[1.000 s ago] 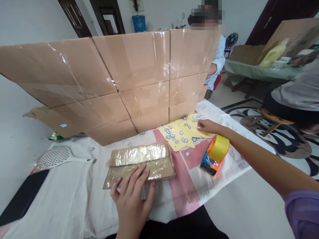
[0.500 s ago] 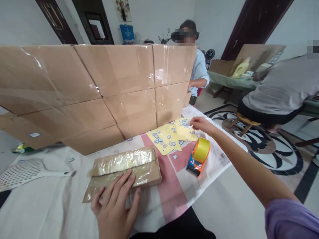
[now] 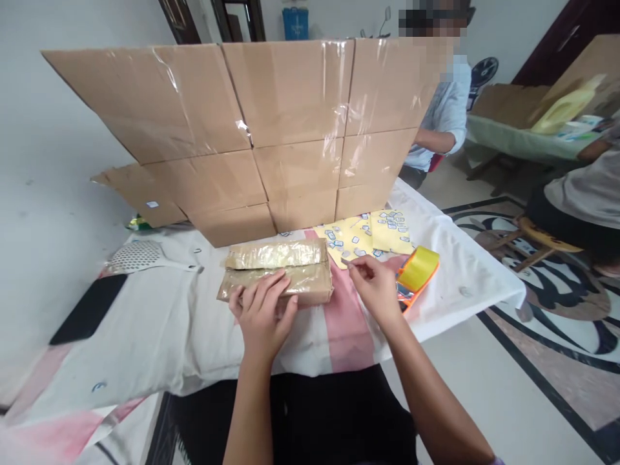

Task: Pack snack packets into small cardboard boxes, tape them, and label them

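Note:
A small cardboard box (image 3: 314, 279) wrapped in shiny clear tape lies on the cloth in front of me. My left hand (image 3: 264, 300) rests on its top near the front edge, fingers spread and the thumb along the near side. To the right of the box, my right hand (image 3: 375, 281) is closed in a pinch. A small thin grey piece (image 3: 344, 262) sticks out from its fingertips; its exact kind I cannot make out. Behind that hand lie yellow patterned sheets (image 3: 391, 231) with small pieces scattered over them. A yellow tape roll (image 3: 420, 268) in an orange and blue dispenser is partly hidden by my right hand.
A large taped cardboard panel (image 3: 300, 161) stands along the back of the table. At left are a white slotted skimmer (image 3: 140, 255) and a black flat device (image 3: 90, 309). One person (image 3: 448, 110) sits behind the panel, another (image 3: 576, 200) on a stool at right.
My right hand has come back from the yellow sheets toward the box, with the small grey piece in its fingers. My left hand stays on the box. The camera view has swung and shifted.

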`<action>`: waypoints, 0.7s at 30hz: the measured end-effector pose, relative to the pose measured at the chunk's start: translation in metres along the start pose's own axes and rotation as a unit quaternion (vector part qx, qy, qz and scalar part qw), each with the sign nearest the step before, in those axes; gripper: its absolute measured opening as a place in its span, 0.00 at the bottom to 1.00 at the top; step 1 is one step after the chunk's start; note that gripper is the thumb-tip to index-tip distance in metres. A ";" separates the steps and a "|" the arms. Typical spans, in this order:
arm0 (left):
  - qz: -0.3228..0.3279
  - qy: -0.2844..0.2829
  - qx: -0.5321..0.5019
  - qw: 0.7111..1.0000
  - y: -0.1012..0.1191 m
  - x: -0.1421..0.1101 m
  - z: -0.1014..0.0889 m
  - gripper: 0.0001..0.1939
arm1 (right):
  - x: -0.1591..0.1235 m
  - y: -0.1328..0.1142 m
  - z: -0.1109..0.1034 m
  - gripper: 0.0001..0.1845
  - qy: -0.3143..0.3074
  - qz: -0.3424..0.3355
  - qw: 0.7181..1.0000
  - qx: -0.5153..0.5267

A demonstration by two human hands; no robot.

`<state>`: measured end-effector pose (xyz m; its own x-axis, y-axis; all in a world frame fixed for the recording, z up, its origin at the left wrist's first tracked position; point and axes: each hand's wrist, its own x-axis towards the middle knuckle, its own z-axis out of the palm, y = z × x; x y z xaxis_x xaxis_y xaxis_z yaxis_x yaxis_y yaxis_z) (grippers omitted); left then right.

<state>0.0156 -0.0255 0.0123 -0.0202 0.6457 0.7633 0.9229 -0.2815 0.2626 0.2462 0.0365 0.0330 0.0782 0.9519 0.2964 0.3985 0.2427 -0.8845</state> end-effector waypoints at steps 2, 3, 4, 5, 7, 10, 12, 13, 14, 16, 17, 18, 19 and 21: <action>-0.003 -0.003 0.005 1.000 0.000 -0.003 -0.002 0.12 | -0.011 0.016 0.019 0.13 -0.017 0.021 0.999 0.044; -0.007 -0.004 0.007 1.000 0.001 -0.004 -0.003 0.11 | -0.016 0.023 0.026 0.14 -0.018 0.028 0.998 0.056; -0.013 -0.005 0.008 1.000 0.001 -0.005 -0.003 0.11 | -0.020 0.029 0.032 0.14 -0.013 0.032 0.998 0.058; -0.018 -0.008 0.008 1.000 0.002 -0.005 -0.003 0.11 | -0.023 0.035 0.037 0.15 -0.008 0.032 0.998 0.052; -0.026 -0.016 0.005 1.000 0.004 -0.005 -0.004 0.11 | -0.025 0.044 0.044 0.15 -0.001 0.027 0.999 0.042; -0.034 -0.030 -0.004 0.999 0.005 -0.003 -0.005 0.12 | -0.024 0.049 0.050 0.14 0.005 0.005 0.999 0.033; -0.038 -0.036 -0.007 0.999 0.005 -0.002 -0.006 0.12 | -0.024 0.049 0.051 0.13 0.006 -0.015 1.000 0.024; -0.039 -0.036 -0.007 0.999 0.006 -0.002 -0.006 0.12 | -0.025 0.048 0.051 0.12 0.006 -0.024 0.999 0.020; -0.039 -0.034 -0.004 0.999 0.006 -0.002 -0.005 0.12 | -0.026 0.047 0.051 0.12 0.006 -0.032 0.999 0.017; -0.032 -0.026 0.003 0.999 0.006 -0.004 -0.005 0.11 | -0.028 0.044 0.051 0.11 0.008 -0.043 0.999 0.012; -0.028 -0.022 0.006 0.999 0.006 -0.005 -0.004 0.11 | -0.029 0.043 0.051 0.11 0.008 -0.047 0.999 0.010; -0.025 -0.017 0.008 1.000 0.006 -0.007 -0.004 0.11 | -0.030 0.043 0.052 0.10 0.008 -0.051 0.999 0.009; -0.022 -0.014 0.010 1.000 0.005 -0.009 -0.004 0.12 | -0.031 0.042 0.052 0.10 0.008 -0.056 0.998 0.009; -0.018 -0.010 0.012 1.000 0.004 -0.013 -0.003 0.12 | -0.032 0.043 0.055 0.10 0.010 -0.064 0.998 0.010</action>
<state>0.0181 -0.0373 0.0051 -0.0472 0.6693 0.7415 0.9304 -0.2408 0.2765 0.2107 0.0268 -0.0339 0.0462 0.9092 0.4139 0.3881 0.3654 -0.8461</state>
